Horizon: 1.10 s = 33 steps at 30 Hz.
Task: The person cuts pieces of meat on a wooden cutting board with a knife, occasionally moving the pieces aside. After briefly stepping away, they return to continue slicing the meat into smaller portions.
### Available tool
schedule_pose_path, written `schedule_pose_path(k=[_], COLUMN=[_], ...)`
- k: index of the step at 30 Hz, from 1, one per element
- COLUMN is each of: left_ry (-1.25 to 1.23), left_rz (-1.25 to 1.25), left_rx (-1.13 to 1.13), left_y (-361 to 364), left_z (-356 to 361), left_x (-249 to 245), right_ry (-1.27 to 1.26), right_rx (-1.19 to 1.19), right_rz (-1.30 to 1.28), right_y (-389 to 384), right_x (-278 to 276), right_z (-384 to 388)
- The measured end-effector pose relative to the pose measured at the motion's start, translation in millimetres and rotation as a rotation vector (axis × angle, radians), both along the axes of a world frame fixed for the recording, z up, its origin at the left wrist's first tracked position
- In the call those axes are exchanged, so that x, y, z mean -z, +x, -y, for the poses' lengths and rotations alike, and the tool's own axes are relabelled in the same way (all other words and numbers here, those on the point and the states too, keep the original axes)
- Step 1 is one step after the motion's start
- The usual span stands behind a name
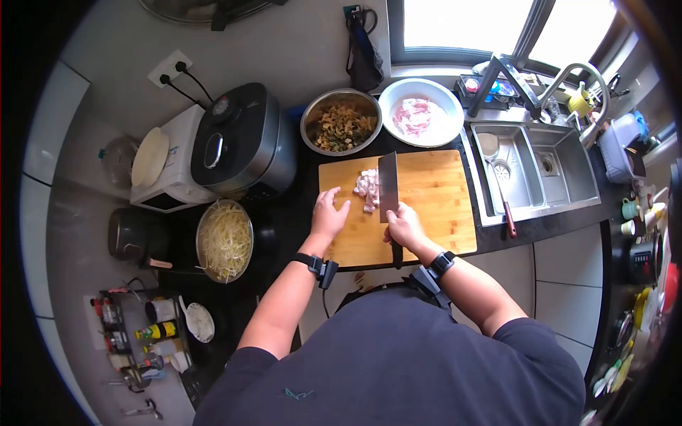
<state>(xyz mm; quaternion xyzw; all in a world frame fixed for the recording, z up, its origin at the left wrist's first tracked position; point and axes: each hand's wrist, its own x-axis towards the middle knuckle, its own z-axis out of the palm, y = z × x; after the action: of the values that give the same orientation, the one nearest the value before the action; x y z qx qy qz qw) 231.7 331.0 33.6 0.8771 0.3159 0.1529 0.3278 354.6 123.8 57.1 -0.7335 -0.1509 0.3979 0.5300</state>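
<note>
My right hand is closed round the cleaver, whose broad blade points away from me over the wooden cutting board. Small pieces of pale pink meat lie in a pile against the left side of the blade. My left hand is over the left edge of the board, fingers apart and holding nothing, a little to the left of the meat. Behind the board, a white bowl holds more raw meat.
A metal bowl of brown chopped food stands behind the board. Left are a bowl of bean sprouts, a dark cooker and a seasoning rack. The double sink is at the right, with a long-handled utensil in it.
</note>
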Motion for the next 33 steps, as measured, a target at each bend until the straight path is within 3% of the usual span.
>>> schedule_pose_path(k=[4,6,10,13,17,21,24,27,30,33], left_ry=[0.136,0.125,0.331,0.38,0.22,0.121,0.206,0.154,0.134,0.085], left_rz=[-0.007,-0.069,-0.114,0.051,-0.068,-0.01,0.003,0.045,0.063,0.063], left_rx=[0.16,0.281,0.496,0.505,0.526,0.58,0.66,0.626,0.507,0.401], left_y=[8,18,47,72,93,82,62,58,48,38], left_z=[8,17,22,11,-8,-15,-21,-30,-39,-52], left_x=[2,-1,20,46,61,31,29,34,34,36], right_ry=[-0.132,-0.159,-0.212,-0.226,-0.268,-0.34,-0.316,-0.373,-0.37,-0.373], right_rx=[0.096,0.124,0.178,0.191,0.164,0.058,0.045,-0.033,-0.056,-0.127], right_rz=[0.088,0.082,0.121,0.147,0.199,0.366,0.392,0.54,0.479,0.591], right_y=[-3,-1,2,1,-2,1,-1,-7,-21,-35], right_x=[-34,-37,-37,-32,-25,-16,-16,-14,-19,-15], right_z=[20,34,63,70,45,11,-8,-27,-48,-67])
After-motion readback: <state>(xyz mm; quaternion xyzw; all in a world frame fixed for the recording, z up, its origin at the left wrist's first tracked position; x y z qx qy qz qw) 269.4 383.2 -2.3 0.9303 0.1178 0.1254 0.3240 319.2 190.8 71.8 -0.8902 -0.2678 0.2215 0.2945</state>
